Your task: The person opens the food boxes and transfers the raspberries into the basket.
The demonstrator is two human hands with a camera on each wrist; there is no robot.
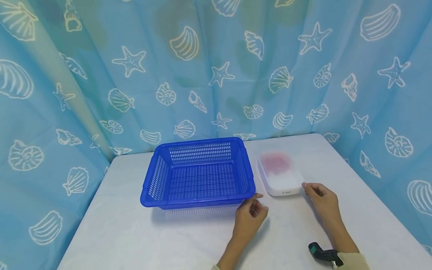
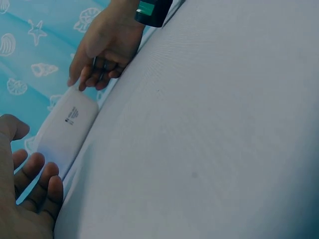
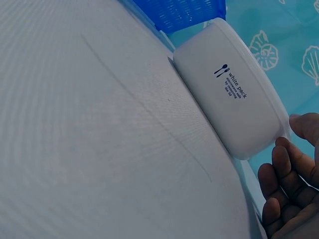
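Observation:
A white plastic food container (image 1: 281, 182) with a lid sits on the table, a blurry pink patch showing on its top. Its side in the right wrist view carries the print "white pack" (image 3: 232, 82) beside a spoon and fork. My right hand (image 1: 322, 198) pinches the near right corner of the lid between thumb and index finger, seen closely in the right wrist view. Just left of the container, my left hand (image 1: 249, 217) hovers near the basket's front right corner with loosely bent fingers, holding nothing. In the left wrist view, its fingers (image 2: 37, 174) point toward the container.
A blue perforated plastic basket (image 1: 197, 202) stands left of the container, with nothing visible inside. A white cloth (image 1: 111, 225) covers the table. Behind and at both sides hangs a blue curtain (image 1: 209, 48) with shells and starfish. A black device (image 1: 322, 253) is strapped at my right wrist.

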